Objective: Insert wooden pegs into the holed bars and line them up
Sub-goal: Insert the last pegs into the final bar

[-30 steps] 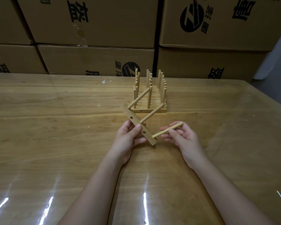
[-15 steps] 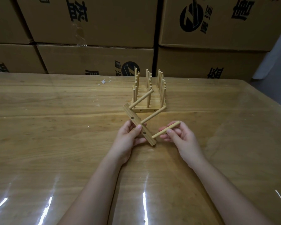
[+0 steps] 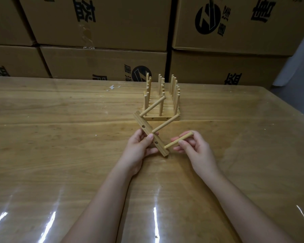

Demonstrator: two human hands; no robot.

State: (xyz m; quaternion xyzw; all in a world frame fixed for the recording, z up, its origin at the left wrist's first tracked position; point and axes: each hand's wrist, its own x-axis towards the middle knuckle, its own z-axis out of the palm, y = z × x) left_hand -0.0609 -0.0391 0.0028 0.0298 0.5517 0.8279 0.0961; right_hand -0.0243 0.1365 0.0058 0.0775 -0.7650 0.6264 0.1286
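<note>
The left hand is gripping the holed bar just above the table, thumb over its near face and fingers curled behind, holding it slanted with two pegs already seated in it — the upper peg and the middle peg. The right hand is pinching the third peg between thumb and fingertips, its other fingers loosely curled; the peg's tip is meeting the bar's right-hand face near the low end. Whether the tip is actually in its hole is hard to say, as that face is turning away from the camera. To do this well, the peg should be lying parallel to the two seated ones before any push; the left hand should be bracing the bar against the thrust, and a slight twist would be helping it go in straight. The finished bars are standing in a row just beyond, pegs upright. Compared with a second ago, the right hand is sitting closer to the bar and the peg is looking shorter and steeper; the bar is barely shifting.
</note>
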